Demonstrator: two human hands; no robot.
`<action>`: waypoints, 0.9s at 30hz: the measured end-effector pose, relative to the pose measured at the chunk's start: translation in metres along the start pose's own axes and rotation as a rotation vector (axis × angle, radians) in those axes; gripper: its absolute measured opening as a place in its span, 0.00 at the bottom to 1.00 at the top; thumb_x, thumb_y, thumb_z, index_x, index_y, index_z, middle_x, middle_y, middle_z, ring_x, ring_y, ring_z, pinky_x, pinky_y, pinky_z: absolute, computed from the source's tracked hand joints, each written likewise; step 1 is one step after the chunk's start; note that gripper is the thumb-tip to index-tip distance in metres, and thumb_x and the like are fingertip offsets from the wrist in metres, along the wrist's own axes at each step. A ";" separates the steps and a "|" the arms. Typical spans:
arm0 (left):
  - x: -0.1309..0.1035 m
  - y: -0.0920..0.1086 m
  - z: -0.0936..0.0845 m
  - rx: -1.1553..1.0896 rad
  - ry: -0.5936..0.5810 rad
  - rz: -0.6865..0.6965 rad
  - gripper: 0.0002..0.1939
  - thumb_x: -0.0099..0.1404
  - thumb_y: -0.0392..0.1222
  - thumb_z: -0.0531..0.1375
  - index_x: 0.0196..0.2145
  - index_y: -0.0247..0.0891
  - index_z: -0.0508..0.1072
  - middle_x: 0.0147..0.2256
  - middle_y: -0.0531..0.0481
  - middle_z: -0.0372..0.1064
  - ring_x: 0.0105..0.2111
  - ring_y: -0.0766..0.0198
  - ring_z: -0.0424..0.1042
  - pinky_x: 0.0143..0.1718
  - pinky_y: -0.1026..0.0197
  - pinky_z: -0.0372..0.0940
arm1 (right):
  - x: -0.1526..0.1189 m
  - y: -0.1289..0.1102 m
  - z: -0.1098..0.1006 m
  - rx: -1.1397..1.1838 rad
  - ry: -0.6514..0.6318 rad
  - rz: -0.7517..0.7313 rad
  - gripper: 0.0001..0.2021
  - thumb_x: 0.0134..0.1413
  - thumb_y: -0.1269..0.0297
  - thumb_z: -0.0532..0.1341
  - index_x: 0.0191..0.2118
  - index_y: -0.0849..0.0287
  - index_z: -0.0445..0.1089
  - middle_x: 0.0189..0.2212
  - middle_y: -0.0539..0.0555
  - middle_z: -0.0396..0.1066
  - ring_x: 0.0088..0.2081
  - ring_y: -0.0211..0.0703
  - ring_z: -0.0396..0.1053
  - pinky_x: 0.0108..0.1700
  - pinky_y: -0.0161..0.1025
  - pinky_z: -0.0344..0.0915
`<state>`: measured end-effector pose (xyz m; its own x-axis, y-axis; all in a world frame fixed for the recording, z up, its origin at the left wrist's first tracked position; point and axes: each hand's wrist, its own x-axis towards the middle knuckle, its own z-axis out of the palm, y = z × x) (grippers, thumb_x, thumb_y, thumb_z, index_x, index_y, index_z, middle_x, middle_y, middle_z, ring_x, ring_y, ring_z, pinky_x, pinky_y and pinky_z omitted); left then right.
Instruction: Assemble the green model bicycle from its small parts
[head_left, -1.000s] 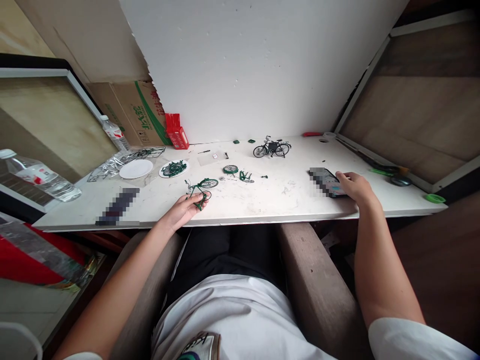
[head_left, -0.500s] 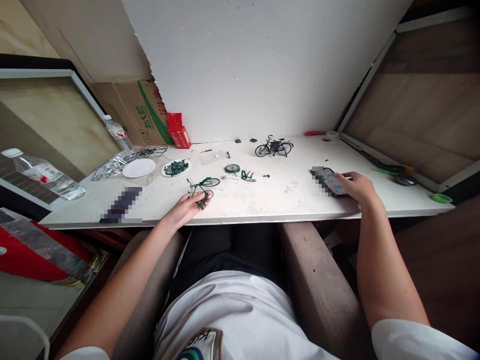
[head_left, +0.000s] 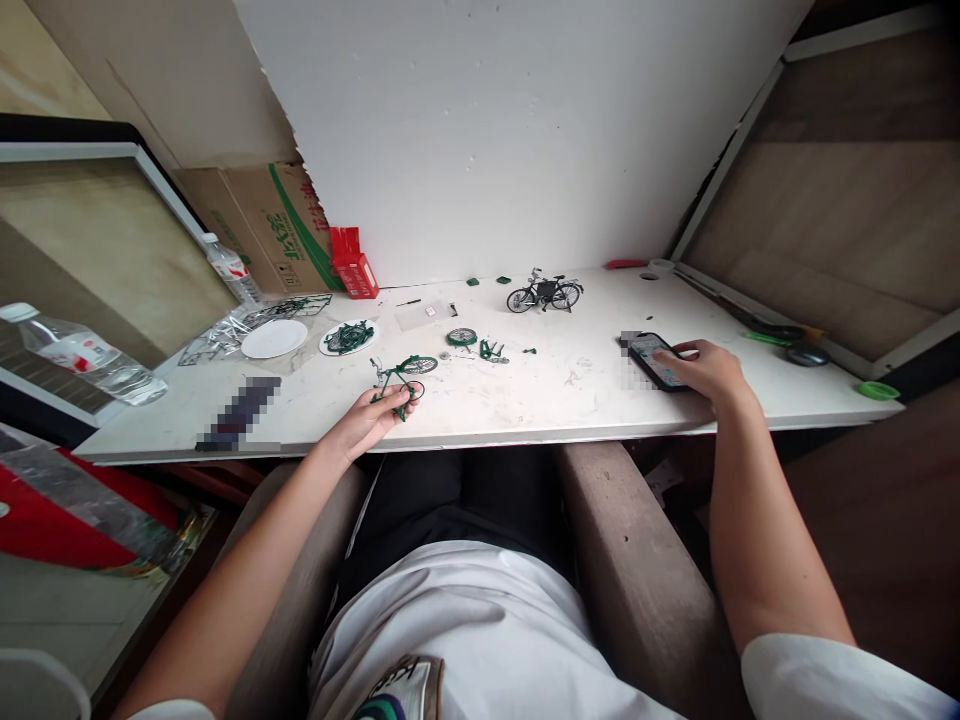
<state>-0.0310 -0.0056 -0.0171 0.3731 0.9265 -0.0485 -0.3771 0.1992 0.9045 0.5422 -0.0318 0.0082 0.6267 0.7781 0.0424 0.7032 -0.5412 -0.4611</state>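
Note:
A green model bicycle is pinched between the thumb and fingers of my left hand over the front part of the table. One of its wheels points away from me, and part of the frame is hidden by my fingers. On the right, my right hand lies over a smartphone with a lit screen. One digit touches the glass while the others are extended, not wrapped round the phone. Between my hands lie a green-rimmed wheel and a small green frame part.
A finished black model bicycle stands at the back. Green parts fill one white plate, beside another white plate. Water bottles, a red box and a dark pixelated object are left. A green cap sits far right.
A digit of my right hand has moved left, further over the phone's screen. My left hand keeps its hold on the model bicycle. The view has shifted slightly.

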 end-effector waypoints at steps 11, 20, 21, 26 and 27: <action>0.001 -0.001 -0.001 -0.010 0.004 0.002 0.05 0.60 0.33 0.74 0.30 0.34 0.81 0.48 0.41 0.77 0.47 0.61 0.73 0.44 0.62 0.68 | 0.004 0.004 0.002 -0.006 -0.015 -0.022 0.30 0.56 0.41 0.64 0.57 0.58 0.75 0.50 0.64 0.79 0.51 0.62 0.73 0.55 0.50 0.67; 0.001 -0.001 -0.001 -0.002 -0.006 0.004 0.05 0.60 0.33 0.74 0.31 0.34 0.81 0.48 0.41 0.77 0.46 0.61 0.73 0.44 0.62 0.67 | 0.007 0.003 0.003 -0.010 -0.012 -0.003 0.28 0.59 0.42 0.60 0.55 0.57 0.76 0.51 0.66 0.78 0.53 0.64 0.71 0.56 0.51 0.67; 0.001 -0.001 -0.001 -0.002 -0.004 0.001 0.05 0.60 0.33 0.73 0.31 0.34 0.81 0.48 0.41 0.77 0.46 0.61 0.73 0.44 0.62 0.67 | 0.007 0.004 0.003 -0.009 -0.015 -0.009 0.29 0.58 0.42 0.61 0.56 0.57 0.76 0.50 0.65 0.78 0.53 0.63 0.71 0.56 0.51 0.67; 0.001 -0.001 0.000 -0.012 0.004 0.001 0.06 0.59 0.33 0.74 0.31 0.34 0.80 0.47 0.41 0.77 0.47 0.60 0.73 0.44 0.62 0.67 | 0.005 0.003 0.002 0.009 -0.015 0.003 0.29 0.58 0.41 0.61 0.56 0.58 0.75 0.50 0.67 0.78 0.52 0.64 0.71 0.56 0.52 0.67; 0.000 -0.001 0.000 -0.011 0.004 0.003 0.06 0.59 0.33 0.74 0.31 0.34 0.80 0.47 0.41 0.77 0.47 0.60 0.73 0.43 0.62 0.67 | 0.005 0.002 0.002 0.016 -0.008 0.013 0.28 0.59 0.42 0.59 0.55 0.58 0.76 0.50 0.68 0.77 0.52 0.65 0.71 0.55 0.52 0.67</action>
<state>-0.0304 -0.0053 -0.0177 0.3688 0.9283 -0.0472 -0.3874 0.1997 0.9000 0.5463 -0.0287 0.0057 0.6334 0.7733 0.0292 0.6891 -0.5464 -0.4760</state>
